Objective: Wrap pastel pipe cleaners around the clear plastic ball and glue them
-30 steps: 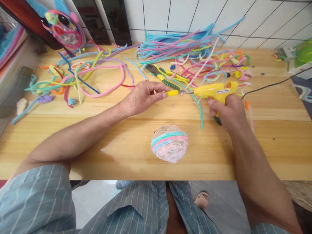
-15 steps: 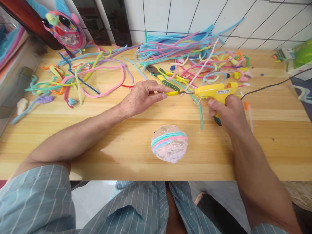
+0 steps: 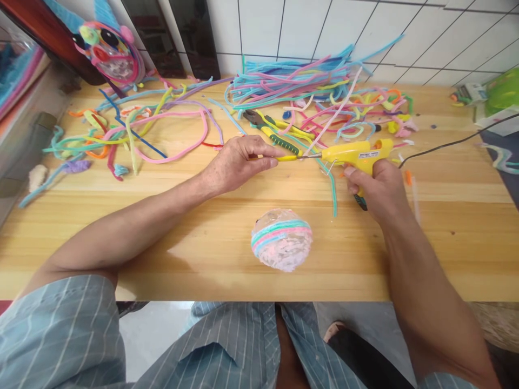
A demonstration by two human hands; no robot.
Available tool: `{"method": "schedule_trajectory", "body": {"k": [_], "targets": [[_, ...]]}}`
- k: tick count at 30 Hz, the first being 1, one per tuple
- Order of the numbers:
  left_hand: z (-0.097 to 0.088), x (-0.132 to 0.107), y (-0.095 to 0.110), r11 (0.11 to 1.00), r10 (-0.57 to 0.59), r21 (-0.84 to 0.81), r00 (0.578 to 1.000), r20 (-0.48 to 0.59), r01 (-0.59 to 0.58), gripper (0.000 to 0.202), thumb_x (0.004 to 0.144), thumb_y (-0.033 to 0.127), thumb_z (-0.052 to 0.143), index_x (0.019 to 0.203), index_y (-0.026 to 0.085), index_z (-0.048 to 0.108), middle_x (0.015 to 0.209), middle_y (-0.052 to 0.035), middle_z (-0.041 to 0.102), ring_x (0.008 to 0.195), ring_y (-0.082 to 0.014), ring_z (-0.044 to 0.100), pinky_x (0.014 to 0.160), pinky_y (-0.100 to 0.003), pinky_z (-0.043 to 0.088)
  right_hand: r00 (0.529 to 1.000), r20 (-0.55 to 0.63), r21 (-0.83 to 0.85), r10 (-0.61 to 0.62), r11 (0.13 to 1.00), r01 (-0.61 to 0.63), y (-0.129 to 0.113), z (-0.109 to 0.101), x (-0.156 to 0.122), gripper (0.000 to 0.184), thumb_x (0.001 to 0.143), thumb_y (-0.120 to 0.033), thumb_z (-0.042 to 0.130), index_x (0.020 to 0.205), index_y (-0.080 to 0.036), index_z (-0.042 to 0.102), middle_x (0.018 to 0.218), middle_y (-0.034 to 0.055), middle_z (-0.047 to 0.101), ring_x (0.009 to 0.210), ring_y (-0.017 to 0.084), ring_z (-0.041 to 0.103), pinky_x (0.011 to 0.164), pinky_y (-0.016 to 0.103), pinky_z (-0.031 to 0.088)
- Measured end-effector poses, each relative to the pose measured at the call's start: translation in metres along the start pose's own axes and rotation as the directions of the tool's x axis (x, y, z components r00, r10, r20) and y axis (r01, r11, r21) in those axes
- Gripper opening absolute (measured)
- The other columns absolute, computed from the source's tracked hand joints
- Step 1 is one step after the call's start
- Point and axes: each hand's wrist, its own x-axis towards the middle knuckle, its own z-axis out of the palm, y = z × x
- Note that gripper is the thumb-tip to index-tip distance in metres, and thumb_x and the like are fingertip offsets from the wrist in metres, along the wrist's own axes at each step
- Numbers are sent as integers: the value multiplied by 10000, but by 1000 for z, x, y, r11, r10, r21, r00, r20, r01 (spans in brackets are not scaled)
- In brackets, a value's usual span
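A: In the head view, a wooden table (image 3: 344, 270) stood against a white tiled wall (image 3: 284, 27).

B: What lay towards the rear?

A: A bundle of fuzzy sticks (image 3: 292, 81), mainly blue and pink, lay close to the wall. Loose coloured pieces (image 3: 170, 113) were scattered to its left, and a decorated figure (image 3: 115, 56) stood at the rear left.

B: State of the left hand?

A: The left hand (image 3: 237, 162) pinched a slim yellow piece (image 3: 287, 158) between thumb and fingers. A thin metallic part ran from that piece towards the right.

B: And the right hand?

A: The right hand (image 3: 383, 186) was wrapped around the handle of a yellow glue gun (image 3: 348, 153), right of centre, with its nozzle directed at the slim yellow piece. Whether metal and nozzle touched could not be told.

B: Fittings?

A: A wire stand (image 3: 328, 168) showed beneath the barrel. A black cord (image 3: 441, 146) ran from behind the right hand to the right edge.

B: Other items?

A: Pliers (image 3: 284, 143) with green and yellow grips lay just behind the left fingertips. A ball (image 3: 281, 243) with 3 bands, green, pink and blue, rested between the 2 forearms, apart from both hands.
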Motion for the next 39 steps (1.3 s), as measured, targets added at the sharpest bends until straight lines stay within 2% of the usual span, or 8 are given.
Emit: {"method": "schedule_trajectory", "body": {"k": [6,12,15,23,28,34,39], "targets": [[1,0,0,1000,7,-18,1000,6,-7,149,963,332,857,1072,253,922,977,-40,840,898,-161,743,862,-281,569,1000,-17,-32,-4,999,4,3,1,1,411,747,-592,865,736,-276,602,575,-36,572,591,170,497,600,353,389],[-1,2,-1,989,-118,-74,989,93,125,283,980,423,837,1157,216,914,892,-17,841,757,-132,662,693,-254,486,1000,-17,24,-20,1000,20,3,0,1,419,759,-599,859,749,-277,590,574,-47,547,572,155,468,585,348,363],[-3,4,-3,983,-145,-97,982,121,157,329,970,452,854,1171,198,910,853,-8,831,722,-121,645,679,-251,466,1000,-14,-5,-11,1000,11,1,0,0,407,759,-585,851,743,-275,588,580,-46,552,580,154,471,592,346,364],[-5,5,-3,953,-221,-167,958,182,251,319,954,406,863,1192,198,905,857,-26,853,638,-99,609,614,-233,470,1000,-16,-42,-18,999,17,-1,2,-2,356,755,-550,805,733,-274,580,593,-43,558,599,159,482,620,352,411],[-4,4,0,956,-212,-155,953,214,248,266,981,365,848,1173,189,901,830,-22,847,688,-111,675,690,-237,535,998,-36,-99,-48,994,44,2,2,-1,341,770,-547,785,736,-280,576,609,-39,546,657,188,521,697,373,464],[-3,2,2,961,-146,-191,951,273,202,225,960,315,845,1141,195,904,931,-31,869,776,-114,719,760,-234,563,997,-43,-96,-62,994,58,3,1,-1,336,780,-524,787,716,-283,562,621,-27,549,757,233,617,820,416,545],[-4,4,1,950,-179,-208,952,250,233,273,957,391,854,1148,199,884,872,-25,836,678,-101,646,637,-227,493,998,-32,-89,-53,995,50,0,1,-2,358,793,-513,792,694,-281,538,618,-33,551,727,213,606,822,407,550]]}}
